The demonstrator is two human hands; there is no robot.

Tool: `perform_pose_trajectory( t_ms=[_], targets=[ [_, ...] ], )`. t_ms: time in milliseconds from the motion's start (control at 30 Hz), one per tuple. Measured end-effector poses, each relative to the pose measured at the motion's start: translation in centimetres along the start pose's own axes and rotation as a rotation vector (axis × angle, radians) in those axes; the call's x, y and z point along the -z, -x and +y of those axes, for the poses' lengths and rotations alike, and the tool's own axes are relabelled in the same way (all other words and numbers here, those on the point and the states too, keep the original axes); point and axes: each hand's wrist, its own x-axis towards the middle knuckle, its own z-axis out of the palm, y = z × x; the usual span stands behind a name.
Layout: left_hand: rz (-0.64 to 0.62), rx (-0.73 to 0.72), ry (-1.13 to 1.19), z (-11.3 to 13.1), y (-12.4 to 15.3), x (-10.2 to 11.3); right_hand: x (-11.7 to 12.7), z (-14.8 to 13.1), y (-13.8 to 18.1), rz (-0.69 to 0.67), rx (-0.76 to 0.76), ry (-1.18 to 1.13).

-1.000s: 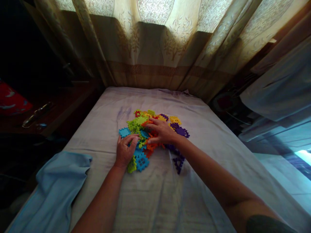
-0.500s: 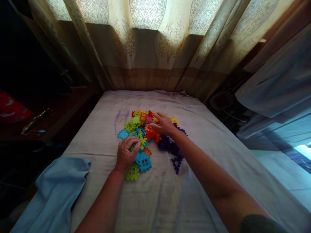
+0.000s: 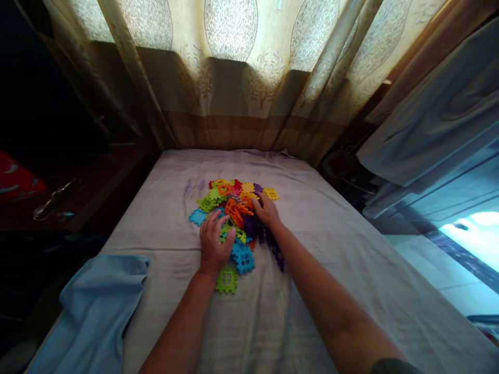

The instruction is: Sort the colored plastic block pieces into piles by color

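A heap of toothed plastic building pieces lies on the bed sheet between my hands, with orange pieces (image 3: 237,212) in its middle. My left hand (image 3: 215,241) rests at its near left side, fingers apart, over lime green pieces (image 3: 230,234). Close by are a blue window-shaped piece (image 3: 243,258) and a green window-shaped piece (image 3: 226,280). My right hand (image 3: 268,212) touches the right side of the heap with fingers spread, beside purple pieces (image 3: 251,226). A yellow piece (image 3: 271,194) lies just beyond it. Neither hand visibly grips a piece.
A light blue cloth (image 3: 101,306) lies at the left edge of the bed (image 3: 163,208). Patterned curtains (image 3: 230,98) hang behind the far edge. On the left stands a dark wooden cabinet (image 3: 117,171); clothes (image 3: 421,124) hang at the right.
My right hand has drawn nearer and pushed purple pieces leftward into the heap. My left hand has shifted right, along with the green and blue pieces near it. The view has turned slightly.
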Motion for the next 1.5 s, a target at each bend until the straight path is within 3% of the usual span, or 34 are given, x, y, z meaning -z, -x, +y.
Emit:
perform_pose_trajectory(
  t_ms=[167, 267, 333, 400, 500, 567, 633, 700, 867, 1000, 1067, 1167, 1267, 1367, 1433, 1500],
  targets=[
    [0.111, 0.131, 0.04, -1.1, 0.6, -0.7, -2.2, -5.5, -0.9, 0.014, 0.131, -0.136],
    [0.167, 0.115, 0.045, -0.7, 0.8, -0.5, -2.1, -7.6, -1.8, -0.07, 0.298, -0.234],
    [0.189, 0.12, 0.02, -0.5, 0.9, -0.3, -1.5, -7.9, -3.2, -0.094, 0.307, -0.222],
    [0.21, 0.139, -0.018, -0.3, 0.9, -0.1, -0.5, -7.0, -5.1, -0.054, 0.16, -0.126],
    [0.239, 0.169, -0.08, -0.3, 0.9, -0.2, 0.5, -4.3, -7.5, 0.024, -0.2, 0.098],
    [0.241, 0.192, -0.109, -0.2, 0.8, -0.3, 0.5, -2.6, -8.4, -0.006, -0.412, 0.189],
    [0.22, 0.218, -0.124, -0.1, 0.7, -0.5, -0.2, -2.0, -8.9, -0.087, -0.493, 0.225],
    [0.193, 0.24, -0.134, 0.0, 0.7, -0.5, -1.3, -2.7, -9.2, -0.175, -0.422, 0.228],
    [0.14, 0.264, -0.154, -0.2, 0.6, -0.5, -4.3, -7.2, -9.1, -0.393, -0.078, 0.145],
    [0.137, 0.251, -0.187, -0.3, 0.6, -0.5, -4.7, -9.7, -7.6, -0.507, 0.205, -0.016],
    [0.142, 0.239, -0.197, -0.3, 0.6, -0.4, -3.5, -9.9, -6.3, -0.523, 0.347, -0.112],
    [0.134, 0.223, -0.192, -0.5, 0.7, -0.4, 0.5, -8.4, -3.5, -0.438, 0.444, -0.131],
    [0.12, 0.223, -0.163, -0.8, 0.7, -0.4, 6.1, -4.7, 1.0, -0.297, 0.272, -0.004],
    [0.103, 0.241, -0.115, -1.3, 0.7, -0.4, 10.2, -0.6, 6.1, -0.398, 0.052, 0.241],
    [0.096, 0.246, -0.092, -1.5, 0.7, -0.5, 11.0, 1.2, 8.8, -0.466, -0.067, 0.339],
    [0.101, 0.246, -0.085, -1.7, 0.7, -0.6, 10.3, 1.6, 10.1, -0.447, -0.071, 0.322]
  ],
)
